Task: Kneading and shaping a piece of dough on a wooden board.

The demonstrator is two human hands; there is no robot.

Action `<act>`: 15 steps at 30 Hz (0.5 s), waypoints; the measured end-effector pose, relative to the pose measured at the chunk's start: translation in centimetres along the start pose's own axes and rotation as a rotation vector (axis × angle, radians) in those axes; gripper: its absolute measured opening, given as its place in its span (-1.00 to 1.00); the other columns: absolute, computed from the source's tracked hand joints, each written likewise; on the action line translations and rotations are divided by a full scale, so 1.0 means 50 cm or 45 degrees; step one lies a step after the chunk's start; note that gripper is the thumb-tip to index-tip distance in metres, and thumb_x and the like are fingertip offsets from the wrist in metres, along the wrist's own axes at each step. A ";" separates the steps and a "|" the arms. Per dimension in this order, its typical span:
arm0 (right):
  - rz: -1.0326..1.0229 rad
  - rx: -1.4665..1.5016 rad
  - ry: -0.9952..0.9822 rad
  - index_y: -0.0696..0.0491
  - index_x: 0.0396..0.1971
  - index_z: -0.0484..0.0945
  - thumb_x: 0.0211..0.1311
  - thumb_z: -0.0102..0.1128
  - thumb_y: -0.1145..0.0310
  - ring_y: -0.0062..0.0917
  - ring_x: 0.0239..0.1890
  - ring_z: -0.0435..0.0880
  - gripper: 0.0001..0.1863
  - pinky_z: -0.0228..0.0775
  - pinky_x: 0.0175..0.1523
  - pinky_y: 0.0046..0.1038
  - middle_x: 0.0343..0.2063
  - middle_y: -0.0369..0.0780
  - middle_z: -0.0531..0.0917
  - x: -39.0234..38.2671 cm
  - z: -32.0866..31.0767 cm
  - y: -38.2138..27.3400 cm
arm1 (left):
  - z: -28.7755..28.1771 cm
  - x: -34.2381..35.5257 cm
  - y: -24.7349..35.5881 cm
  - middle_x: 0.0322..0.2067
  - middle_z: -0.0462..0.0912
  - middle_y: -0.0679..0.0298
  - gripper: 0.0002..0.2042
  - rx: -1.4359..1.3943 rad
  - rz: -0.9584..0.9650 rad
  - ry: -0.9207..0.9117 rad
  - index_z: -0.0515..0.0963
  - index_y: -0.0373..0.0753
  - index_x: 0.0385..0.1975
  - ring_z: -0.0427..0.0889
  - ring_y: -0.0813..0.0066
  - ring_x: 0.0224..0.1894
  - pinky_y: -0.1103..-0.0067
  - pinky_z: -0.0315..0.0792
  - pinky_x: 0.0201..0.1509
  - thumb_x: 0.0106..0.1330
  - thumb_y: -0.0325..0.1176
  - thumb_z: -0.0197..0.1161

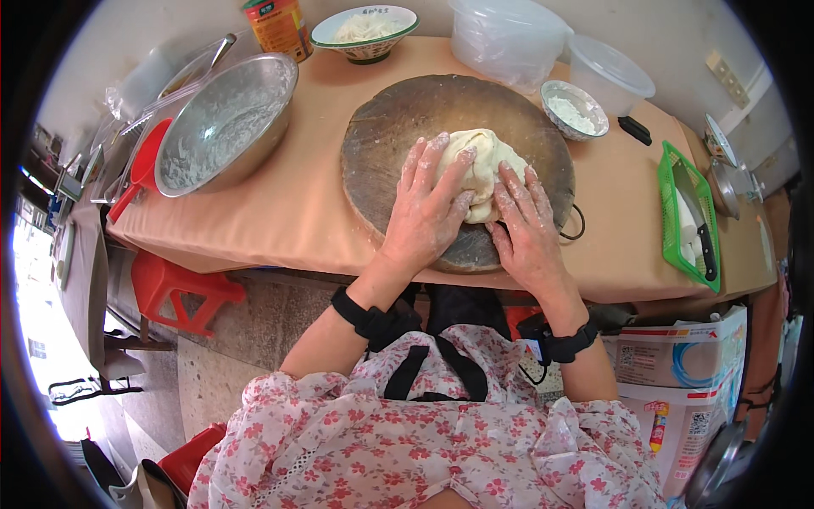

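A pale lump of dough [487, 148] rests on a round wooden board [386, 127]. My left hand [428, 199] grips the dough from the left, its floury fingers curved onto it. My right hand [526, 233] presses on the dough's lower right, fingers bent over its surface and thumb low beside it. Both hands are dusted white and partly hide the dough.
A floury steel bowl [229, 127] and red scoop [148, 148] are left. Behind stand a noodle-like food bowl [365, 47], orange tin [280, 34], plastic tubs [504, 47] and flour bowl [577, 110]. A green basket [670, 178] holding a knife is right.
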State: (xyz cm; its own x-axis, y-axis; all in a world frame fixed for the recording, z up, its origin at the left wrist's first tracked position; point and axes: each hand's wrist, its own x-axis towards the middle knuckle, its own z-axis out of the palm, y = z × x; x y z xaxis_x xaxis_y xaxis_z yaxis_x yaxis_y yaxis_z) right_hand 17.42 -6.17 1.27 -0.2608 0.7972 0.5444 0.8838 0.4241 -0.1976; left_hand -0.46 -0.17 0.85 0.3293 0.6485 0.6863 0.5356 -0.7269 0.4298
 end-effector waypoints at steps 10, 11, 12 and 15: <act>-0.002 0.015 0.030 0.18 0.09 0.45 0.10 0.20 0.46 0.03 0.35 0.18 -0.51 0.08 0.38 -0.01 0.33 -0.13 0.28 -0.001 0.004 0.006 | 0.002 0.001 0.000 0.28 0.24 0.01 -0.39 -0.013 0.009 0.010 0.37 -0.13 0.23 0.19 -0.20 0.31 0.16 0.17 0.37 0.08 -0.53 0.28; 0.000 0.017 0.026 0.18 0.09 0.45 0.10 0.20 0.46 0.03 0.35 0.18 -0.51 0.08 0.38 -0.01 0.33 -0.13 0.28 -0.003 0.006 0.005 | 0.004 0.001 0.000 0.28 0.24 0.01 -0.39 -0.010 0.016 0.020 0.37 -0.12 0.23 0.20 -0.20 0.31 0.16 0.17 0.37 0.08 -0.53 0.28; 0.005 0.024 0.026 0.18 0.09 0.45 0.10 0.20 0.46 0.03 0.35 0.18 -0.51 0.08 0.38 -0.02 0.33 -0.13 0.28 -0.002 0.005 0.004 | 0.004 0.001 -0.002 0.28 0.24 0.01 -0.39 -0.010 0.015 0.019 0.37 -0.12 0.23 0.20 -0.20 0.31 0.16 0.17 0.37 0.08 -0.53 0.28; 0.013 0.029 0.018 0.17 0.09 0.46 0.09 0.21 0.47 0.02 0.35 0.18 -0.51 0.09 0.38 -0.03 0.33 -0.14 0.27 0.000 0.003 0.002 | 0.003 0.002 -0.004 0.28 0.24 0.01 -0.39 -0.008 0.018 0.021 0.37 -0.11 0.23 0.20 -0.20 0.31 0.16 0.18 0.37 0.08 -0.52 0.29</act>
State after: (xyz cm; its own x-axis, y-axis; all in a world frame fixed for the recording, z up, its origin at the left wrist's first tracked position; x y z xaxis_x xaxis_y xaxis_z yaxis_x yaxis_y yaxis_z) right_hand 17.46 -6.06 1.13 -0.2463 0.7954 0.5538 0.8773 0.4257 -0.2214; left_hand -0.41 0.08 0.74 0.3242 0.6341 0.7019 0.5261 -0.7376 0.4233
